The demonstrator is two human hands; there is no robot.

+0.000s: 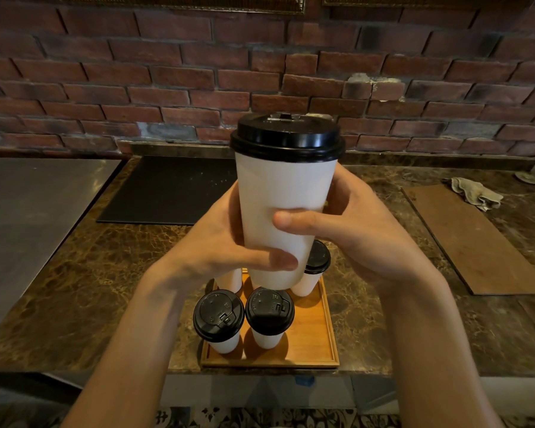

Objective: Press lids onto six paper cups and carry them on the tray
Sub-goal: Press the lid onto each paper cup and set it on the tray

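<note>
- The paper cup [286, 193], with its black lid [286, 134] seated, is upright at frame centre, above the wooden tray [318, 329].
- The left hand [217, 242] and right hand [362, 230] both wrap its lower wall, thumbs laid across the front.
- The thin paper looks light and would likely dent if squeezed, so grip the wall gently, never the lid.
- 4 tray cups [269, 310] show, 3 plainly lidded; their contents are hidden.

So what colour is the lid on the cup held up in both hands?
Black: the lid on the white cup shows best in the head view.
</note>
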